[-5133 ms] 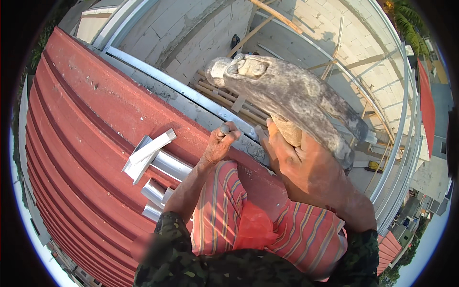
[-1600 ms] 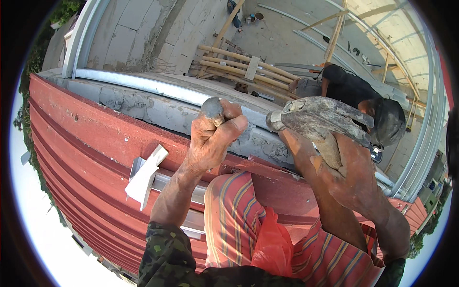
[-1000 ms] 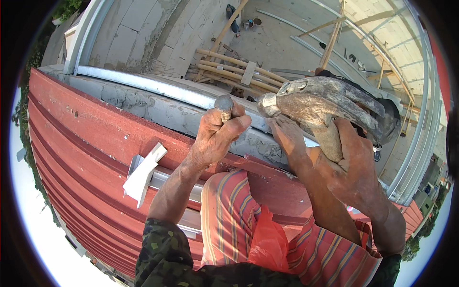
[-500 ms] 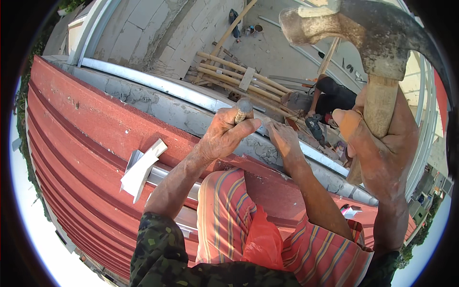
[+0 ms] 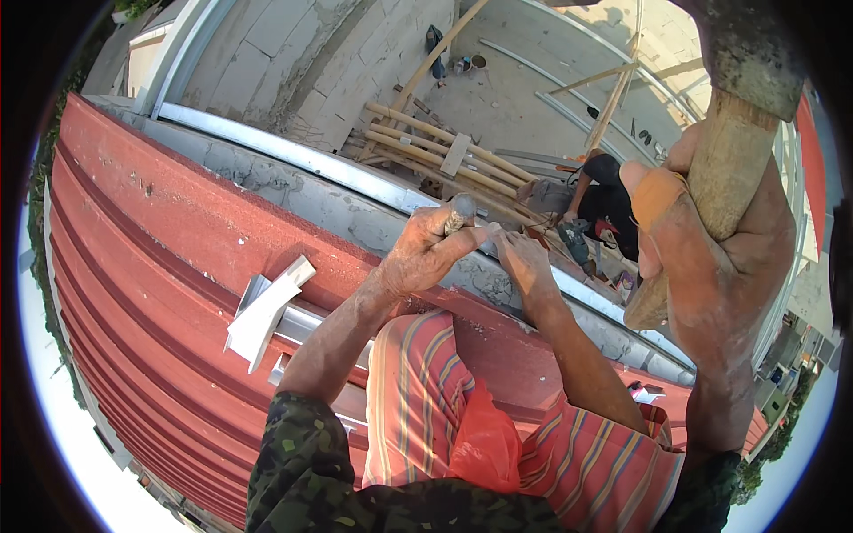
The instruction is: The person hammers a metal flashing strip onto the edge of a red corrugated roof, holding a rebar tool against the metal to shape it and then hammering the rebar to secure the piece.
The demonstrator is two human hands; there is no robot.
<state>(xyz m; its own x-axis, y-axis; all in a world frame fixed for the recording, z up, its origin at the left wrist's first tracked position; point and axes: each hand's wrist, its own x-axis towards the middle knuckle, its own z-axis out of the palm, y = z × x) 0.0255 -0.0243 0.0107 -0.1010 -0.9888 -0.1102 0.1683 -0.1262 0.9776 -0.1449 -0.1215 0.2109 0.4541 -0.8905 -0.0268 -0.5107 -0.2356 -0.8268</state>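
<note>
My left hand [image 5: 431,244] is closed round an upright metal rod with a blunt grey top [image 5: 460,211], like a chisel, over the steel channel [image 5: 284,151] on the block wall top. My right hand [image 5: 711,249], with an orange wrap on one finger, grips the wooden handle of a hammer [image 5: 733,169] raised at the upper right; its dark head runs out of view. My bare foot [image 5: 524,262] rests on the channel just right of the rod, below striped shorts [image 5: 418,400].
Red ribbed roofing [image 5: 151,249] slopes at left with loose metal pieces [image 5: 271,315] on it. Beyond the wall is a drop into a block-walled room with bamboo poles [image 5: 409,142] and timber props [image 5: 609,107]. A co-worker in dark clothing [image 5: 609,200] is down there beside a grey-green power tool [image 5: 576,240].
The hammer has risen from beside the rod to the upper right. My left hand has shifted rightward with the rod. The co-worker below, partly hidden earlier, now shows more.
</note>
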